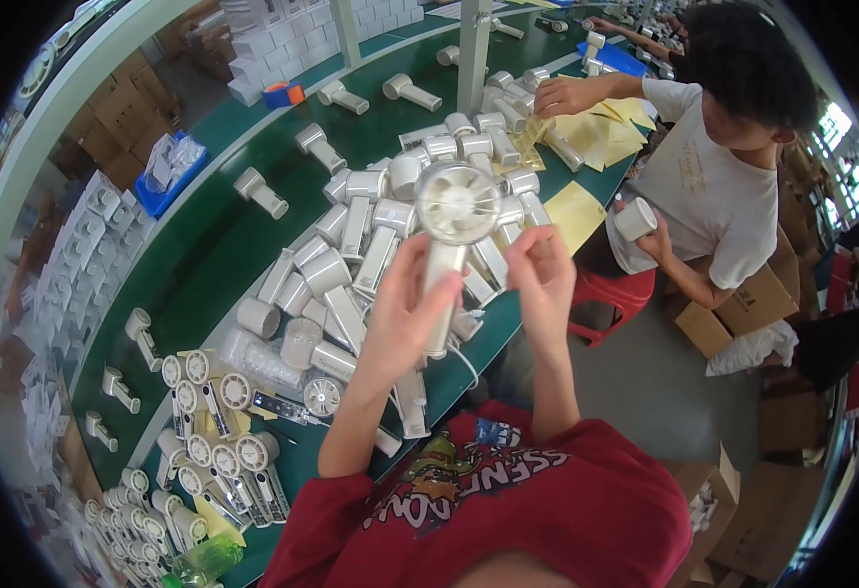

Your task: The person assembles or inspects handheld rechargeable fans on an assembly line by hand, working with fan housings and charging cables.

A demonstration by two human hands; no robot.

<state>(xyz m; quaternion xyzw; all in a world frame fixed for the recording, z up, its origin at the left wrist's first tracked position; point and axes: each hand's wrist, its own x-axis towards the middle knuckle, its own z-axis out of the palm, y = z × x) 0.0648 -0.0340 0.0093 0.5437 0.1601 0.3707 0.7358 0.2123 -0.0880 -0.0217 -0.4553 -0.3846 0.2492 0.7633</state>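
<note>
My left hand (pixel 402 309) is closed round the handle of a white handheld fan (pixel 460 203), held up over the bench with its round, clear-fronted head at the top. To the right of the fan, apart from it, is my right hand (pixel 544 277). Its thumb and fingers are drawn together; whatever they may hold is too small to make out. Behind and below the fan lies a heap of white fan bodies (pixel 343 318), with round heads and flat handles pointing in several directions. A wrapped, clear bubble bag (pixel 253 355) lies left of my left forearm.
Fan bodies with open handles (pixel 251 454) crowd the lower left, near a green bottle (pixel 204 561). Single fans (pixel 261 193) lie on the green belt (pixel 194 255). A co-worker (pixel 709 167) at right holds a white cup-shaped part (pixel 635 220), beside a red stool (pixel 613 306).
</note>
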